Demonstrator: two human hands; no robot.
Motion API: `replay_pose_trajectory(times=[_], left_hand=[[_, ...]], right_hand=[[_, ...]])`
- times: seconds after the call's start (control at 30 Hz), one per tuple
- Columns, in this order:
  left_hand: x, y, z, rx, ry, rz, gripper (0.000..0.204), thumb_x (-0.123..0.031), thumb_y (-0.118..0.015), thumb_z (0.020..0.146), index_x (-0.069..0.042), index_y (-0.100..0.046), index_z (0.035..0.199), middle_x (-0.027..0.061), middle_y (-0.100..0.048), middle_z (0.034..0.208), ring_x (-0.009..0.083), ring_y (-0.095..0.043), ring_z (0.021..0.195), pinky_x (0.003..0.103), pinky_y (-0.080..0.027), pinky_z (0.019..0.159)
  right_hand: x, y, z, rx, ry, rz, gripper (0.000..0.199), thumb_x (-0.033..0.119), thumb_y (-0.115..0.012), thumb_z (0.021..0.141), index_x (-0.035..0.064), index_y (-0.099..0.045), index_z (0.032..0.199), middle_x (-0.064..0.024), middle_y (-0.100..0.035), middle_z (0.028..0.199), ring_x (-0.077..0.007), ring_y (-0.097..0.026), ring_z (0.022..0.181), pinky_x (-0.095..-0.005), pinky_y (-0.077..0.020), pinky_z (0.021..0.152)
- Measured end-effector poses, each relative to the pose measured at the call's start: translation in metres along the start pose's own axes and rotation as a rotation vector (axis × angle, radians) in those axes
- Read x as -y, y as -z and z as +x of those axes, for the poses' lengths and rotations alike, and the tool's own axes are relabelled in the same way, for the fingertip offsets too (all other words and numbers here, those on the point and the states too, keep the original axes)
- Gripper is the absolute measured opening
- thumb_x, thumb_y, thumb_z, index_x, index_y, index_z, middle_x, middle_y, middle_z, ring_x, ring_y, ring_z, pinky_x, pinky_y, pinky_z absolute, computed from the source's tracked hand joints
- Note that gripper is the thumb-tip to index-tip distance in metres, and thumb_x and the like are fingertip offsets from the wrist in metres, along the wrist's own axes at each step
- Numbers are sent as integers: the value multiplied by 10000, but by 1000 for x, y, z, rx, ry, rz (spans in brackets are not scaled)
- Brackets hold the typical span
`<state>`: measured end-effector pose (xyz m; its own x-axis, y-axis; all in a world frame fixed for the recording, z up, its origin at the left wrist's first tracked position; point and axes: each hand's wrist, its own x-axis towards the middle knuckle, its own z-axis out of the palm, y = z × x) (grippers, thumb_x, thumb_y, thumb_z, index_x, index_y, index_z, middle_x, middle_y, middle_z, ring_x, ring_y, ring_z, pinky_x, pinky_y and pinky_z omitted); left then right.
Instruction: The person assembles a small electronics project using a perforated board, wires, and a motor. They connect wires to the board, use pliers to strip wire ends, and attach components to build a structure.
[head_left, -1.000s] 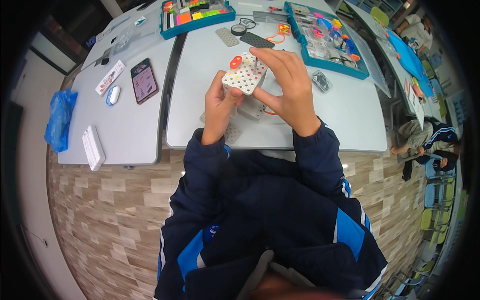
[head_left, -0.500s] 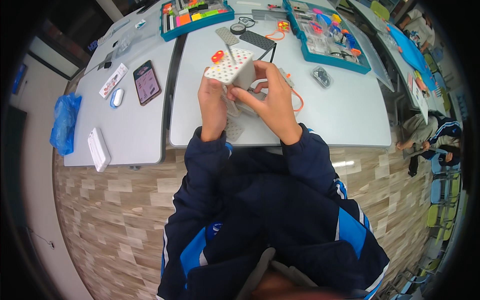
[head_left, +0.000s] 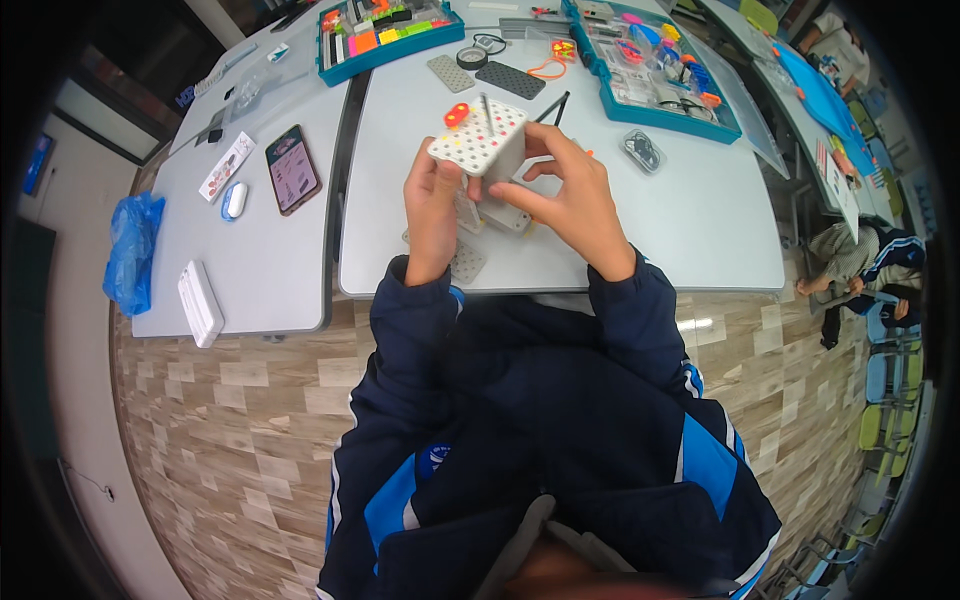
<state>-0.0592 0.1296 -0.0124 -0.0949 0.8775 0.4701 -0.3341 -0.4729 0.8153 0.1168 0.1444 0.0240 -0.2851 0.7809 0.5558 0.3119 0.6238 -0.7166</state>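
Note:
Above the table I hold a boxy building-set model tilted between both hands. Its white top is a perforated plate dotted with coloured pegs. A red-orange piece and a thin grey rod sit on that top. My left hand grips the model's left side, thumb at the plate's near edge. At the right side, my right hand has bent fingers around it, with the thumb reaching underneath. Lighter perforated parts show below; their joints are hidden. A grey perforated plate lies under my left wrist.
Teal trays of building parts stand at the back left and back right. Nearby lie black tape, a dark perforated plate and a small clear case. A phone rests on the left table. Another person is far right.
The model has shifted slightly right and nearer me in my hands. My right hand has moved right and a little down, its thumb more stretched out.

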Motion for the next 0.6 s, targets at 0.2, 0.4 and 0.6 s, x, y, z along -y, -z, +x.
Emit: replay_pose_trajectory(times=[0.2, 0.4, 0.6], left_hand=[[-2, -4, -4, 9, 42, 90, 450, -476, -642, 1014, -39, -588, 1107, 18, -623, 884, 75, -541, 733, 233, -431, 700], [-1, 1, -4, 112, 120, 41, 408, -395, -621, 1018, -19, -578, 1170, 26, -613, 868, 83, -536, 708, 239, -425, 669], [2, 5, -13, 83, 147, 44, 586, -407, -617, 1008, 35, -527, 1383, 33, -622, 920, 83, -531, 703, 236, -410, 612]], right_hand=[[1, 31, -2, -131, -64, 57, 390, 141, -789, 859, 44, -683, 1221, -103, -760, 1057, -179, -729, 955, -309, -563, 770], [14, 58, 58, 54, 336, -54, 158, 81, -695, 927, 43, -779, 1056, -76, -752, 1071, -197, -690, 967, -301, -526, 804], [4, 37, 119, 639, 505, 69, 252, 168, -758, 806, 130, -810, 1049, -22, -766, 993, -173, -662, 846, -313, -524, 712]])
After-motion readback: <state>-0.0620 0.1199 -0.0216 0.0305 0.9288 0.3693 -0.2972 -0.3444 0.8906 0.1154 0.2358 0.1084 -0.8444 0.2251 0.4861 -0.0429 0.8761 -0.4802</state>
